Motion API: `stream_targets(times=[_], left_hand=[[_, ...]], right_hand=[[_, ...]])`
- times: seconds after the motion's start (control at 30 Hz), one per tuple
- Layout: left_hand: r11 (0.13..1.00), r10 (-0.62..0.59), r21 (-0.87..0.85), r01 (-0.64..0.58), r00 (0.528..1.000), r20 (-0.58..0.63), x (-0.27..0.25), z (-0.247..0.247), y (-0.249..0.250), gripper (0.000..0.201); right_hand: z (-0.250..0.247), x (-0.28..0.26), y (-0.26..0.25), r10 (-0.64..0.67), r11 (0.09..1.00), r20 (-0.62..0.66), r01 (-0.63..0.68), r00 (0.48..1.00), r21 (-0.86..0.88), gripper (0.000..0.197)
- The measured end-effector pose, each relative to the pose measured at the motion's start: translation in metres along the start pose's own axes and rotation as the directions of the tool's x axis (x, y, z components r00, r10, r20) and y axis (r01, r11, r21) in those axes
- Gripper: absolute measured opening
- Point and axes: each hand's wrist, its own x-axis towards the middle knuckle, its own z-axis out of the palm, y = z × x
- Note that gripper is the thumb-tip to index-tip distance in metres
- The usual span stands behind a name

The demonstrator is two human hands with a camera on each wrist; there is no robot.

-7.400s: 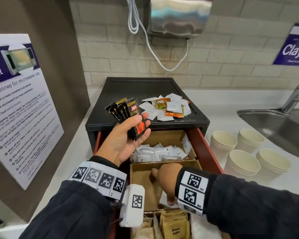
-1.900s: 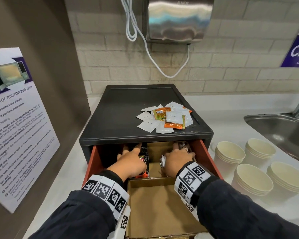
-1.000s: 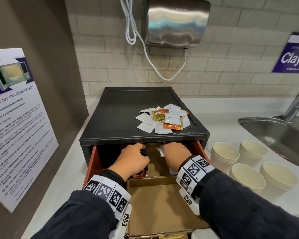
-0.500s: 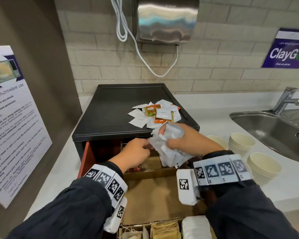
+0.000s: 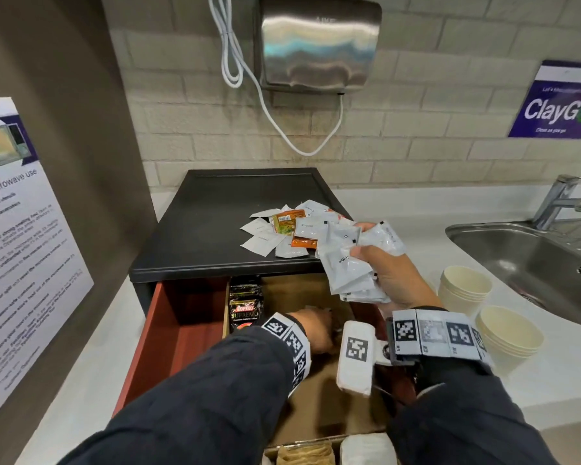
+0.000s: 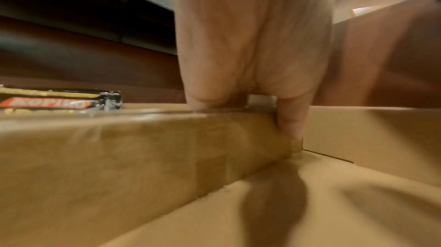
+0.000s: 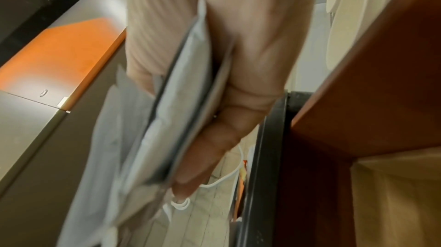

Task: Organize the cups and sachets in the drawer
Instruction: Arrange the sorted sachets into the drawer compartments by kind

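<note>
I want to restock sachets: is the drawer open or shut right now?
Open. The drawer is pulled out from under the black cabinet top, its cardboard compartments exposed.

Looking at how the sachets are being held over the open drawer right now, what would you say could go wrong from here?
1. The right hand grips a loose, fanned bundle of white sachets; some may slip out into the wrong compartment.
2. The left hand pinches the cardboard divider; pulling it could shift or bend it, perhaps disturbing the black coffee sachets beside it.

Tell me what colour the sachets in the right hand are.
White sachets, clearest in the head view.
</note>
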Motion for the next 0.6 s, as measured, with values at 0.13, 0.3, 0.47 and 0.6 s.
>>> stream_targets(times=[0.13, 0.3, 0.47, 0.6], left_hand=[[0.997, 0.007, -0.074, -0.011, 0.998, -0.063, -0.001, 0.001, 0.001, 0.031], [0.967, 0.018, -0.247, -0.059, 0.986, -0.167, -0.003, 0.001, -0.011, 0.030], [0.878, -0.118, -0.478, -0.028, 0.955, -0.271, -0.014, -0.009, -0.018, 0.029], [0.767, -0.134, -0.638, -0.069, 0.955, -0.265, -0.034, -0.022, -0.031, 0.045]], right_hand=[[-0.001, 0.001, 0.000, 0.006, 1.000, 0.029, -0.006, 1.000, 0.012, 0.032], [-0.001, 0.001, 0.000, 0.007, 1.000, 0.041, -0.008, 0.999, 0.016, 0.031], [-0.001, 0.000, -0.002, 0.017, 1.000, 0.052, -0.018, 0.998, 0.021, 0.029], [-0.001, 0.000, -0.003, 0.020, 1.000, 0.063, -0.021, 0.998, 0.018, 0.030]])
